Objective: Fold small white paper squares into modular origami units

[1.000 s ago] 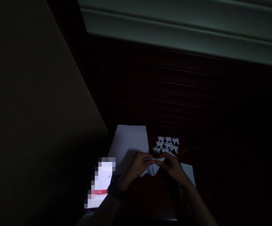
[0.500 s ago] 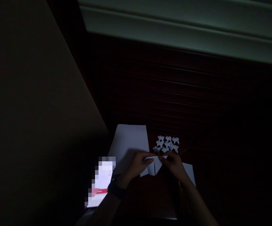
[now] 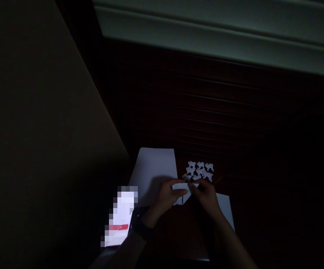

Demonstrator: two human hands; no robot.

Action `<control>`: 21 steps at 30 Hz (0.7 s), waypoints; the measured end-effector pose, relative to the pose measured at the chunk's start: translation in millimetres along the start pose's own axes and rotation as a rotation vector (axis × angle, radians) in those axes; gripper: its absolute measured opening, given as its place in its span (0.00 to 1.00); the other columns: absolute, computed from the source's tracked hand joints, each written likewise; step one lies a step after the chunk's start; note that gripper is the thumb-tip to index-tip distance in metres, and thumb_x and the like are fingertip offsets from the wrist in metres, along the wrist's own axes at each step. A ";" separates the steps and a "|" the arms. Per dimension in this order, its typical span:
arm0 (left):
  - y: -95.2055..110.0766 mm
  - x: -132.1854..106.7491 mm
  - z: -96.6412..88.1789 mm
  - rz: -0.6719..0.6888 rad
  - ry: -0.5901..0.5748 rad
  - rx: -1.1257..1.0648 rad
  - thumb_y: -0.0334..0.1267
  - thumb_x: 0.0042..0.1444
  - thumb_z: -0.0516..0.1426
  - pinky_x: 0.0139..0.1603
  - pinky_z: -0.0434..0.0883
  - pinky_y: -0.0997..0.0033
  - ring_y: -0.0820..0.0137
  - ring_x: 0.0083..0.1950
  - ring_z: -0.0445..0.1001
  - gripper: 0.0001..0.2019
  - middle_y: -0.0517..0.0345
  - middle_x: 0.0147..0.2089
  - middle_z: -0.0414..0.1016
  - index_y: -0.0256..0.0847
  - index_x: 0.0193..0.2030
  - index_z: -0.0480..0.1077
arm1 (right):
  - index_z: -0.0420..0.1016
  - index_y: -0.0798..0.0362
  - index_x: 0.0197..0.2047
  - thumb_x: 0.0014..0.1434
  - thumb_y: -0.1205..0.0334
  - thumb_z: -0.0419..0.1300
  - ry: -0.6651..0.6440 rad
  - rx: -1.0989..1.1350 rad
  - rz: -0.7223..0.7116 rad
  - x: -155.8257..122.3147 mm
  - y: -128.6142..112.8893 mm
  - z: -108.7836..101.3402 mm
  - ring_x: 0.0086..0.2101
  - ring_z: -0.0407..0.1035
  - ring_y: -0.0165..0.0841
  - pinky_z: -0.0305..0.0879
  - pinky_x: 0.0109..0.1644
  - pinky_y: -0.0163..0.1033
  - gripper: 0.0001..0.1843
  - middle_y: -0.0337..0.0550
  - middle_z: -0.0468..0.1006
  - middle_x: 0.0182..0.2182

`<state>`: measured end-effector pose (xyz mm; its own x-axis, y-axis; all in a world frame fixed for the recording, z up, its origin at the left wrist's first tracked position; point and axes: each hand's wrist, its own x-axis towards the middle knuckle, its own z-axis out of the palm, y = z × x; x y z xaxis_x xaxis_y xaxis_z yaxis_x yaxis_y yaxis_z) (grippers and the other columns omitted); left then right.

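A partly folded sheet of white paper [image 3: 180, 186] is held between my two hands above the dark table. My left hand [image 3: 167, 195] grips its left side, thumb across the front and fingers behind. The thumb and fingers of my right hand [image 3: 205, 193] pinch its upper right edge. Just beyond my fingertips, several small folded paper figures [image 3: 200, 172] lie in rows. Part of the nearest row is hidden behind my hands. A dark watch [image 3: 142, 227] is on my left wrist.
A stack of white paper [image 3: 156, 164] lies to the left. Another white sheet [image 3: 225, 205] sits partly under my right forearm. At the lower left glows a partly pixelated bright screen [image 3: 120, 216]. A pale wall [image 3: 38, 112] rises on the left, and the room is dim.
My left hand has shifted slightly right, its thumb farther across the paper. The paper's lower part has swung up and less of it shows below my hands.
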<state>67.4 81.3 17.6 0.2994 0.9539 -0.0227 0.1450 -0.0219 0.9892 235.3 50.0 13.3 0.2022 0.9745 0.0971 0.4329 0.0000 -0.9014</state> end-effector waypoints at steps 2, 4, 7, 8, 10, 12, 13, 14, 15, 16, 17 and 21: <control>-2.2 0.9 2.5 -0.007 0.032 -0.004 0.37 0.43 0.63 0.43 0.71 0.67 0.62 0.41 0.75 0.14 0.53 0.40 0.78 0.39 0.39 0.76 | 0.76 0.52 0.31 0.53 0.51 0.58 0.005 0.018 0.010 -1.5 -1.7 1.2 0.29 0.70 0.36 0.64 0.33 0.37 0.13 0.41 0.78 0.27; -2.8 1.1 3.3 -0.009 0.042 -0.014 0.36 0.43 0.63 0.43 0.71 0.67 0.62 0.42 0.75 0.13 0.53 0.40 0.78 0.39 0.38 0.76 | 0.76 0.52 0.31 0.52 0.51 0.58 0.007 0.049 0.025 -2.1 -1.2 2.3 0.30 0.71 0.36 0.64 0.34 0.37 0.14 0.41 0.78 0.27; -2.5 0.4 2.4 -0.013 0.033 -0.037 0.37 0.44 0.62 0.42 0.71 0.67 0.62 0.41 0.75 0.12 0.53 0.39 0.78 0.39 0.38 0.76 | 0.76 0.53 0.28 0.51 0.51 0.60 0.004 0.098 0.046 -0.9 3.4 3.6 0.30 0.70 0.36 0.64 0.34 0.37 0.13 0.41 0.78 0.26; -2.3 0.2 1.8 -0.014 0.028 -0.043 0.37 0.44 0.62 0.42 0.71 0.66 0.62 0.41 0.75 0.12 0.53 0.39 0.78 0.39 0.38 0.76 | 0.76 0.53 0.27 0.50 0.51 0.61 0.001 0.105 0.057 -0.2 5.2 3.8 0.29 0.70 0.36 0.64 0.34 0.37 0.13 0.41 0.77 0.26; -1.8 0.0 0.5 -0.008 0.021 -0.049 0.38 0.44 0.62 0.42 0.71 0.66 0.62 0.41 0.75 0.11 0.53 0.39 0.78 0.40 0.37 0.76 | 0.76 0.53 0.27 0.48 0.50 0.62 -0.003 0.110 0.077 0.9 8.0 3.6 0.28 0.69 0.35 0.63 0.33 0.38 0.13 0.40 0.77 0.25; -0.8 0.2 -0.8 0.003 0.019 -0.043 0.37 0.44 0.62 0.43 0.71 0.65 0.62 0.41 0.75 0.11 0.53 0.39 0.78 0.41 0.37 0.76 | 0.76 0.53 0.28 0.47 0.51 0.63 -0.001 0.122 0.083 1.5 8.9 2.8 0.28 0.69 0.35 0.63 0.32 0.38 0.13 0.40 0.77 0.25; -0.1 0.3 -1.4 0.005 0.017 -0.038 0.37 0.44 0.62 0.44 0.70 0.64 0.62 0.42 0.75 0.11 0.53 0.39 0.78 0.41 0.37 0.76 | 0.76 0.52 0.28 0.47 0.51 0.63 -0.002 0.134 0.080 1.6 8.8 2.4 0.28 0.69 0.35 0.63 0.32 0.38 0.13 0.40 0.77 0.26; 0.9 0.3 -2.0 0.004 0.012 -0.037 0.37 0.44 0.62 0.44 0.70 0.64 0.62 0.42 0.75 0.10 0.53 0.39 0.78 0.41 0.36 0.76 | 0.76 0.52 0.29 0.47 0.51 0.63 -0.005 0.146 0.077 1.6 8.4 1.9 0.27 0.69 0.35 0.63 0.32 0.38 0.13 0.39 0.77 0.26; 2.0 0.4 -2.4 -0.001 0.007 -0.038 0.37 0.44 0.62 0.43 0.70 0.65 0.62 0.41 0.75 0.11 0.53 0.39 0.78 0.41 0.36 0.76 | 0.76 0.52 0.30 0.47 0.51 0.63 -0.010 0.155 0.075 1.6 7.9 1.5 0.27 0.69 0.34 0.63 0.31 0.38 0.12 0.39 0.77 0.26; 3.1 0.3 -2.8 -0.007 0.001 -0.042 0.37 0.43 0.63 0.43 0.70 0.65 0.62 0.41 0.75 0.11 0.53 0.39 0.78 0.41 0.36 0.76 | 0.76 0.51 0.30 0.47 0.52 0.63 -0.018 0.163 0.073 1.7 7.3 1.2 0.27 0.70 0.35 0.64 0.31 0.38 0.12 0.39 0.77 0.26; 4.3 0.1 -3.1 -0.012 -0.004 -0.047 0.37 0.43 0.63 0.43 0.71 0.66 0.62 0.41 0.75 0.11 0.53 0.39 0.78 0.41 0.36 0.76 | 0.77 0.51 0.31 0.48 0.52 0.63 -0.027 0.168 0.069 1.7 6.7 0.9 0.28 0.70 0.35 0.64 0.32 0.38 0.12 0.40 0.78 0.27; 8.7 -1.1 -3.6 -0.015 -0.006 -0.075 0.37 0.43 0.63 0.43 0.70 0.66 0.62 0.42 0.75 0.12 0.51 0.40 0.78 0.39 0.37 0.76 | 0.78 0.49 0.34 0.48 0.53 0.64 -0.065 0.193 0.051 2.2 4.7 0.4 0.35 0.72 0.39 0.65 0.40 0.42 0.11 0.42 0.80 0.33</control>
<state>65.0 81.1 26.7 0.3035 0.9520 -0.0383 0.0784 0.0151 0.9968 237.4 52.2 9.1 0.1594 0.9868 0.0269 0.2461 -0.0134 -0.9692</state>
